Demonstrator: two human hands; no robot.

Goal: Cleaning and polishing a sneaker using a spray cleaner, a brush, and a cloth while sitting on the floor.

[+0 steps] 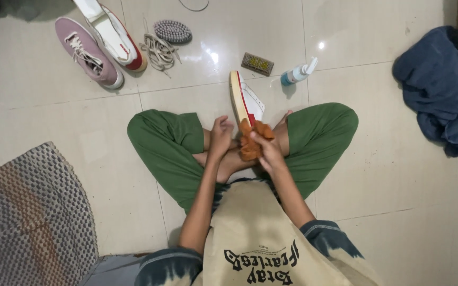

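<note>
I sit cross-legged on a tiled floor in green trousers. A white shoe with a red trim [246, 99] stands on its side between my knees. My right hand [267, 153] is closed around an orange-brown cloth [251, 141], which touches the near end of the shoe. Just to the left of the cloth, my left hand [220, 135] rests over my crossed ankles with its fingers curled; whether it grips the shoe cannot be told.
At the far left lie a pink shoe [87, 52], another white and red shoe [113, 33], loose laces [158, 52] and an oval brush [172, 31]. A small rectangular brush [257, 63] and a spray bottle [298, 73] lie beyond the shoe. Blue cloth [440, 90] lies at right, a woven mat [30, 212] at left.
</note>
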